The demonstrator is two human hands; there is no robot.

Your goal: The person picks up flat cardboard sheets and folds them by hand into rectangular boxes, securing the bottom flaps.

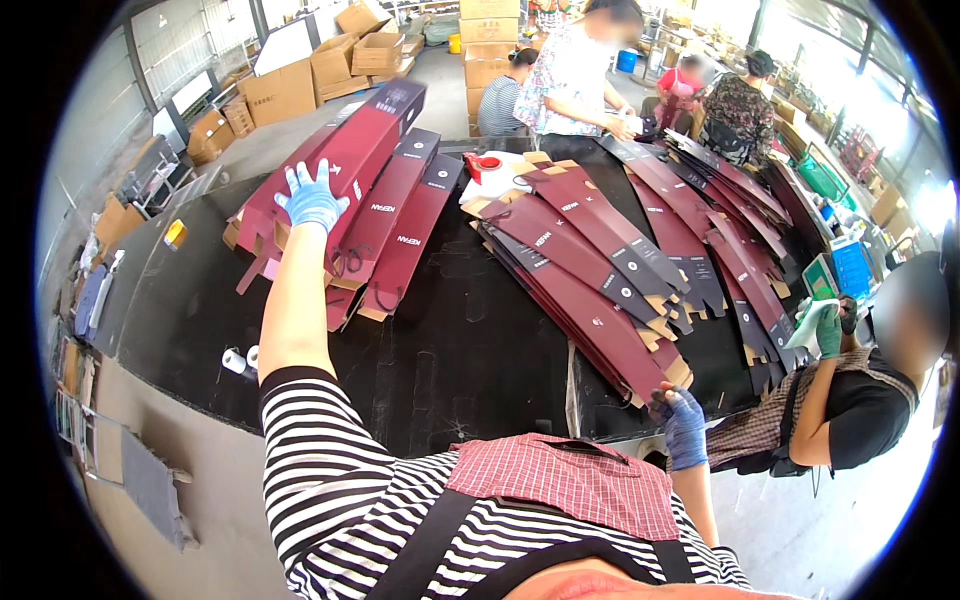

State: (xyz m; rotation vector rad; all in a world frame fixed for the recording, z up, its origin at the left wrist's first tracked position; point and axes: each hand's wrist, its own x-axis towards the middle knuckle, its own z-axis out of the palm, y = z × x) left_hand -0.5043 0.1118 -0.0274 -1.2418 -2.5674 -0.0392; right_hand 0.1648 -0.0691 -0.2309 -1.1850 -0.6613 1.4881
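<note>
My left hand (313, 200), in a light blue glove, lies with its fingers spread on a long maroon box (340, 150) with a dark end. That box rests on top of other folded maroon boxes (413, 222) at the left of the table; dark cord loops show at their near ends. At the table's near edge, my right hand (683, 425), in a darker blue glove, has its fingers curled at the near end of a flat maroon carton (600, 322). This carton belongs to a fanned stack with open tan flaps.
The black table (430, 370) carries more flat maroon cartons (745, 260) at the right. White rolls (234, 360) lie near its left edge, and a red tape dispenser (484, 168) sits at the back. A co-worker in black (865, 420) stands close on my right; another (570, 80) works across the table.
</note>
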